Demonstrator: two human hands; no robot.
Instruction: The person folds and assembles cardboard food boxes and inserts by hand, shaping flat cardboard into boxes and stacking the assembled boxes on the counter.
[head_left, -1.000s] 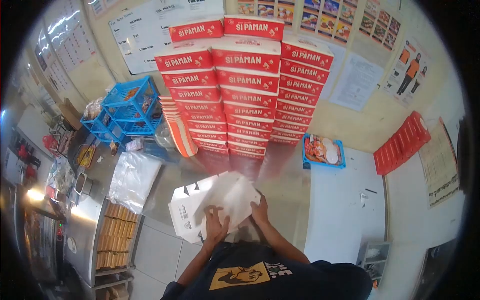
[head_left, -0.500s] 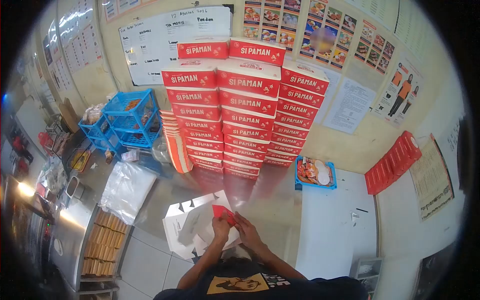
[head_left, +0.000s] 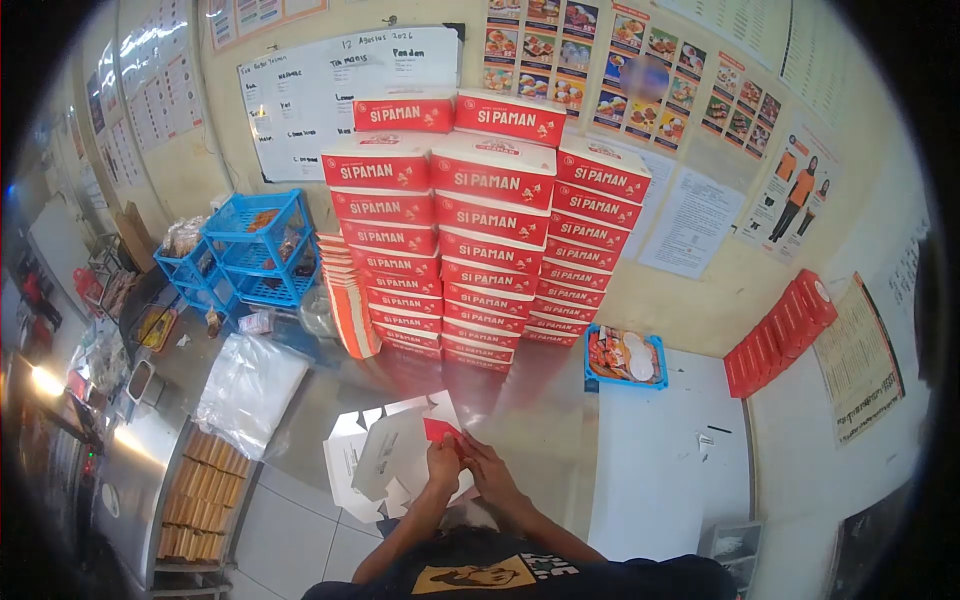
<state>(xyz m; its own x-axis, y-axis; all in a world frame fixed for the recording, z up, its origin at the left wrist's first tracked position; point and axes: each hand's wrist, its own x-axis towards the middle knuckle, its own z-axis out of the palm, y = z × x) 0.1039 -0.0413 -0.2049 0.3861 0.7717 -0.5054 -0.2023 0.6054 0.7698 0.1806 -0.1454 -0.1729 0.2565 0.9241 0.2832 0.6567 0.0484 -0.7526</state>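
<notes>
A flat, partly folded cardboard box (head_left: 385, 455), white inside with a red outer panel, lies at the front of the steel counter. My left hand (head_left: 443, 464) is closed on the edge of its red panel. Close beside it, my right hand (head_left: 489, 470) grips the same red part from the right, its fingers bent over the card. The hands nearly touch and hide part of the fold. White flaps with cut notches spread out to the left of my hands.
Stacked red-and-white boxes (head_left: 490, 215) rise behind the counter. Left are orange-striped folded cartons (head_left: 348, 305), clear plastic bags (head_left: 250, 390) and blue racks (head_left: 262, 245). To the right stand a blue tray (head_left: 627, 357), a white table (head_left: 660, 450) and more red boxes (head_left: 780, 335).
The camera view has tilted slightly, so the stacks sit a little lower. My hands stay on the red panel, the right one shifted slightly; the box has hardly moved.
</notes>
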